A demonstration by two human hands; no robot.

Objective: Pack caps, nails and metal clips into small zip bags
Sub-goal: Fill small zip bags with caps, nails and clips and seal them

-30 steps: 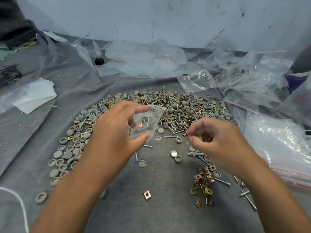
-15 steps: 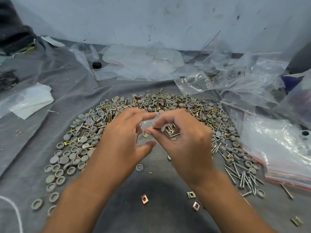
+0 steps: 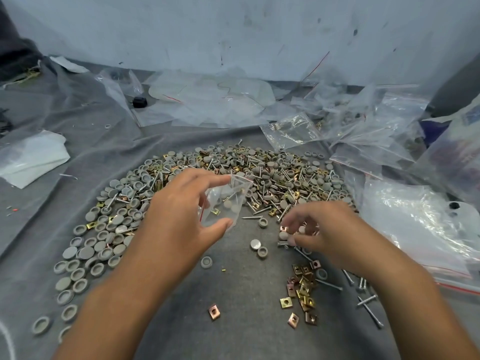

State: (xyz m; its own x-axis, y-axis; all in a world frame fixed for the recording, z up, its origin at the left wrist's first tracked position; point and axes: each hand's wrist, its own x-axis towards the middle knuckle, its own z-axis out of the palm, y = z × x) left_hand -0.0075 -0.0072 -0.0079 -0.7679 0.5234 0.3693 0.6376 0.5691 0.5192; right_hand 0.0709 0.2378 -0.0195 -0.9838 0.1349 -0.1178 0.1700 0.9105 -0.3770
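From my head camera: my left hand pinches a small zip bag between forefinger and thumb, lifted over the grey cloth; caps, a nail and a clip show inside it. My right hand, fingers curled, reaches down among loose caps and nails just beside the big heap; whether it grips anything I cannot tell. Brass clips lie nearer me.
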